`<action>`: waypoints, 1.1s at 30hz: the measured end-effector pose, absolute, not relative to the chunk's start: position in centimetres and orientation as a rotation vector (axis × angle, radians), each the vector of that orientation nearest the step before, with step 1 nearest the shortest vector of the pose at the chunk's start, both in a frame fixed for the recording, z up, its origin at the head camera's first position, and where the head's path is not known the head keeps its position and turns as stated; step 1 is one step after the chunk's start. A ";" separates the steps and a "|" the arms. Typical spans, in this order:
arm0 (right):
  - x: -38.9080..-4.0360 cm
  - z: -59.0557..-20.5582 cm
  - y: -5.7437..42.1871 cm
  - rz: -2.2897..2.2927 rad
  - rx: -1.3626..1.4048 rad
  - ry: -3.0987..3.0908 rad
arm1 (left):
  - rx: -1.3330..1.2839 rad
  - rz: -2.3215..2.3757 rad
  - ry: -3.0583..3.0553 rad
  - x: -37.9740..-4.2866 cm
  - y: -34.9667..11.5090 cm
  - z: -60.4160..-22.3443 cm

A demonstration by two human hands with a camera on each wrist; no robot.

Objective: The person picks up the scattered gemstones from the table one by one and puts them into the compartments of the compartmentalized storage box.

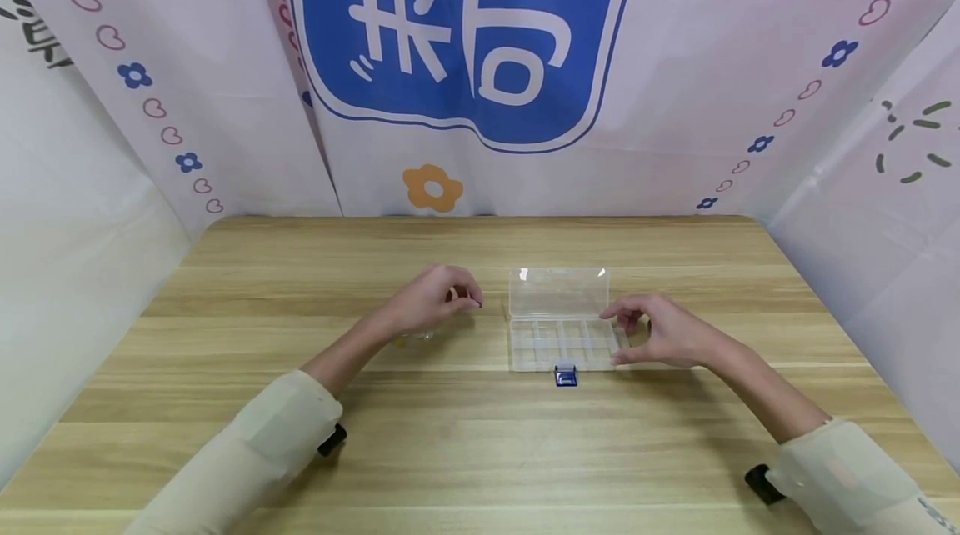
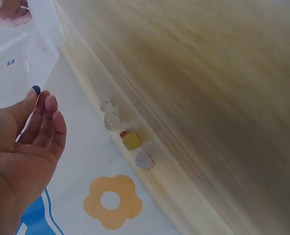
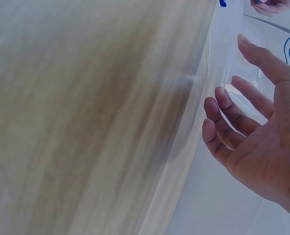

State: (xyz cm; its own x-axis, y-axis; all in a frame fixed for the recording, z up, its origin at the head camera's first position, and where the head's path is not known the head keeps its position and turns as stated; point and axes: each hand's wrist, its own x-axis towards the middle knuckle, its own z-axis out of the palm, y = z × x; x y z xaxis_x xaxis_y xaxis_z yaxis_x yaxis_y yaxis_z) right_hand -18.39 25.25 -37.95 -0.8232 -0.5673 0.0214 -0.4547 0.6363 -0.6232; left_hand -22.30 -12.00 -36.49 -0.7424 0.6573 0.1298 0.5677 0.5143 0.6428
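Note:
My left hand (image 1: 438, 297) pinches a small dark blue bead-like piece (image 2: 36, 90) between thumb and fingertip, to the left of a clear plastic compartment box (image 1: 561, 345). The box lies on the table with its clear lid (image 1: 559, 293) raised at the back and a blue latch (image 1: 566, 376) at the front. My right hand (image 1: 663, 331) holds the box's right end, thumb by the front corner and index finger by the back one. No pieces show in the compartments.
Several small pieces lie in a row on the wooden table (image 1: 450, 452) near my left wrist, among them a yellow one with a red part (image 2: 131, 140) and a clear rounded one (image 2: 112, 121). A printed cloth (image 1: 675, 102) hangs behind the table.

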 end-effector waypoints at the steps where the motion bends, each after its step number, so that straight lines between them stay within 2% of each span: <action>1: -18.4 -37.9 25.2 -0.948 -0.846 2.677 | 1.069 1.040 2.618 -22.3 -11.9 -36.5; 33: -18.4 -38.0 25.2 -0.943 -0.828 2.675 | 1.146 1.071 2.514 -23.0 -7.0 -36.9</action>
State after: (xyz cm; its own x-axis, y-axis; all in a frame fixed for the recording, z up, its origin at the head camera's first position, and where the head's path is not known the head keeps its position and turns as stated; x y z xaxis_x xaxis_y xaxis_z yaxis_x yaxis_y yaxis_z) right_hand -18.40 25.21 -37.97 -0.8267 -0.5626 0.0093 -0.4439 0.6420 -0.6252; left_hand -23.05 -7.01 -36.88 -0.6874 0.7152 0.1265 0.5868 0.4443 0.6769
